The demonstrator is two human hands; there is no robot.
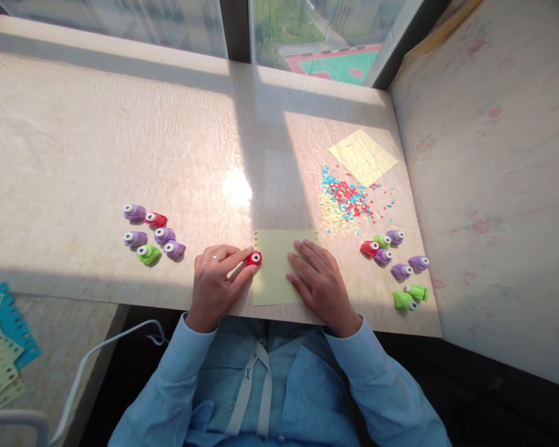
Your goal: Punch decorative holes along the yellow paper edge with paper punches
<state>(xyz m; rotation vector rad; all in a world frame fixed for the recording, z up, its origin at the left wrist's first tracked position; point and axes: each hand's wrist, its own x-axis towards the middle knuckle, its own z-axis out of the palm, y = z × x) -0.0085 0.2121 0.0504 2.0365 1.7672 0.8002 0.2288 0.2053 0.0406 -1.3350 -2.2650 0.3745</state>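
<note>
A pale yellow sheet of paper [274, 273] lies at the table's front edge, with small punched holes along parts of its left and right edges. My left hand [218, 282] pinches a small red craft punch [254, 258] between thumb and fingers, at the sheet's left edge. Whether the paper sits inside the punch's slot cannot be made out. My right hand [323, 282] rests flat on the right part of the sheet, fingers stretched out, holding nothing.
Several purple, red and green punches [163, 236] stand on the left, more punches [402, 271] on the right. Coloured paper confetti [345, 198] lies scattered near another yellow sheet [363, 157]. Punched sheets [21, 329] and a white cable [81, 372] are at lower left; a wall [484, 186] bounds the right.
</note>
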